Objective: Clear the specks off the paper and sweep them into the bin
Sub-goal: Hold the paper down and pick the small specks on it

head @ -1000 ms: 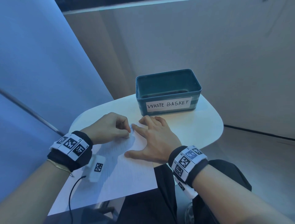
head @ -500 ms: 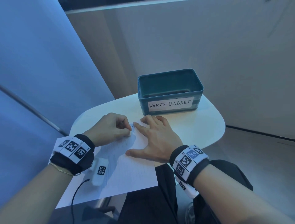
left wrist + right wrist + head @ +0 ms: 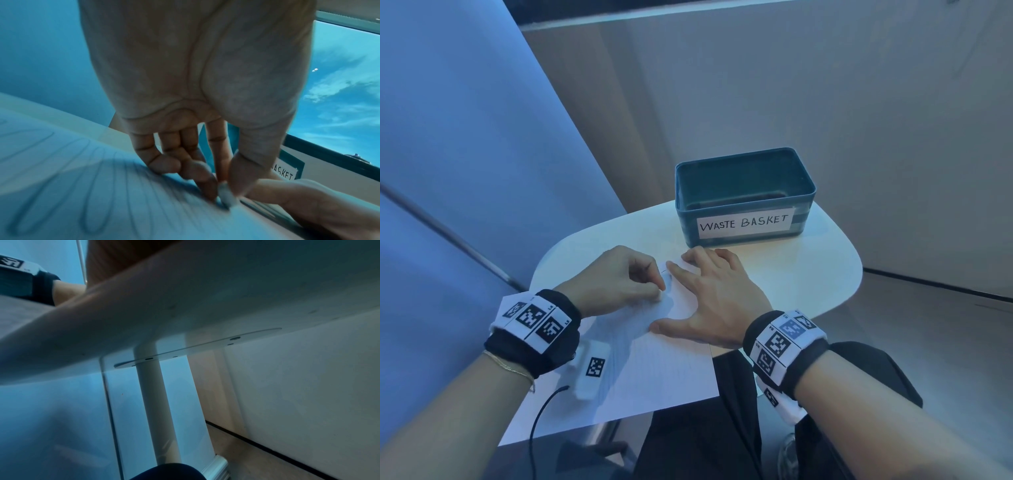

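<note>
Head cam, near to far: I see the paper (image 3: pixel 654 370) flat on the white table (image 3: pixel 808 274), its near edge hanging over the table edge. R hand (image 3: pixel 717 301) lies flat on the sheet, fingers straight and spread wide. L hand (image 3: pixel 616 277) is just beside it, fingers curled; on L wrist cam the thumb and index pinch a small white eraser (image 3: pixel 226 194) with its tip on the paper, over looped pencil lines. I cannot make out any specks. Behind both hands stands the green bin (image 3: pixel 744 205), label "WASTE BASKET", near the fingertips but apart.
</note>
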